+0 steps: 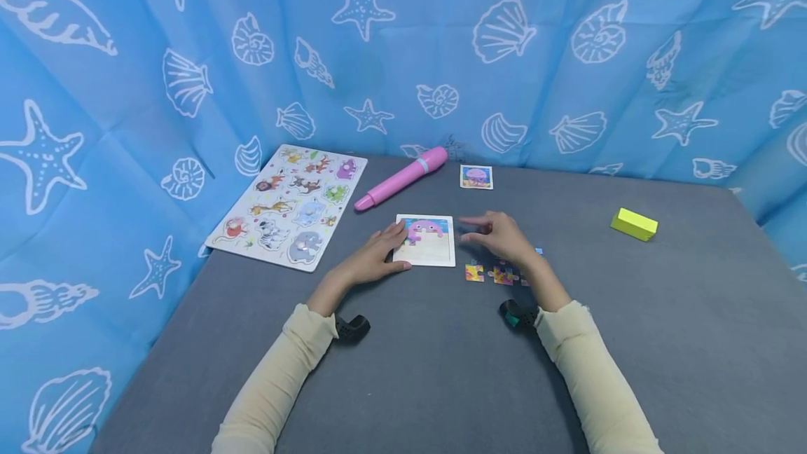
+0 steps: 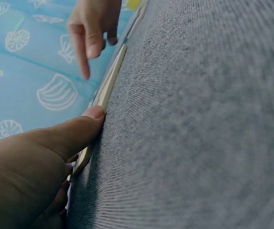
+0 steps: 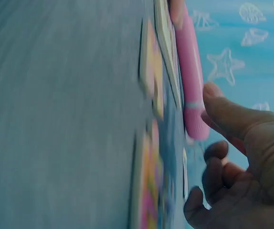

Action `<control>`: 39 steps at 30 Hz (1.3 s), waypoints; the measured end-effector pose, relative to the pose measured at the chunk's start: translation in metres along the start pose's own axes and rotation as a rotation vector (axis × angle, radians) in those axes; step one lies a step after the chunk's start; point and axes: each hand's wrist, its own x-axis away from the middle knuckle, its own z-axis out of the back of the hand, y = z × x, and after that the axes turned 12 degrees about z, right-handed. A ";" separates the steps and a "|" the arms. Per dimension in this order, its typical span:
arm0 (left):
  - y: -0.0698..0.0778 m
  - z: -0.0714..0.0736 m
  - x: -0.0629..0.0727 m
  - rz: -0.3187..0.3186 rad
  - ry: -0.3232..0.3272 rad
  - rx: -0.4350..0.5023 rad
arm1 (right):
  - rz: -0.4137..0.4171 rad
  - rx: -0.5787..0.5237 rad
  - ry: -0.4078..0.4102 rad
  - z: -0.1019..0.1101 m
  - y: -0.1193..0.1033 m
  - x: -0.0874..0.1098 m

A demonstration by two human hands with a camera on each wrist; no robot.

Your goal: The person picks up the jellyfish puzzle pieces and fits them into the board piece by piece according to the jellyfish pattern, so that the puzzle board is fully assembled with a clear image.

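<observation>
A square wooden puzzle board [image 1: 431, 253] lies on the table, its upper part filled with a pink sea creature picture and its lower part bare wood. My left hand [image 1: 374, 258] rests on its left side, fingers across the left edge and thumb at the near left corner. In the left wrist view, the thumb touches the board's edge [image 2: 109, 86]. Just right of the board hovers my right hand [image 1: 502, 237], index finger and thumb apart with nothing between them. Loose puzzle pieces [image 1: 475, 272] lie beneath and in front of it, partly hidden by the right hand and forearm.
A small picture card [image 1: 476, 177] lies behind the board, beside a pink pen-shaped tube [image 1: 403, 181]. Back left is a large animal peg puzzle [image 1: 286, 209]. A yellow block [image 1: 634, 224] sits at the right. A blue shell-patterned curtain [image 1: 435, 54] borders the table.
</observation>
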 end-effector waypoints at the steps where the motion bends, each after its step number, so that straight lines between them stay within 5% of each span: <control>1: 0.000 0.000 0.000 0.000 -0.001 0.000 | -0.006 0.000 -0.005 0.003 0.002 0.003; 18: -0.004 -0.001 -0.002 -0.005 0.002 0.012 | -0.083 -0.026 -0.090 0.046 0.034 0.050; 39: -0.001 0.000 -0.001 -0.005 -0.012 0.011 | 0.004 0.012 -0.054 0.042 0.051 0.053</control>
